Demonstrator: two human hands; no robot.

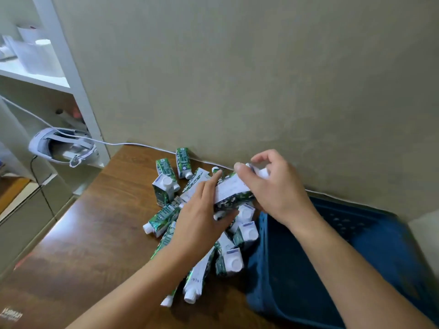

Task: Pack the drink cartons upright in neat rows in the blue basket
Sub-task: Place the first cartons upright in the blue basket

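Several green-and-white drink cartons [164, 186] with white caps lie in a loose heap on the brown wooden table [95, 233]; most lie on their sides. Above the heap, one carton [231, 192] is held sideways between both hands. My right hand [273, 186] grips its capped end, thumb and fingers curled round it. My left hand [202, 217] holds the other end from below, index finger stretched along its side. The blue basket [356, 245] stands to the right of the heap, against the wall; no carton shows inside it.
A beige wall runs close behind the table, with a white cable [133, 144] along its foot. A white headset [61, 148] rests on a white shelf unit at the left. The table's left edge drops off toward lower cabinets.
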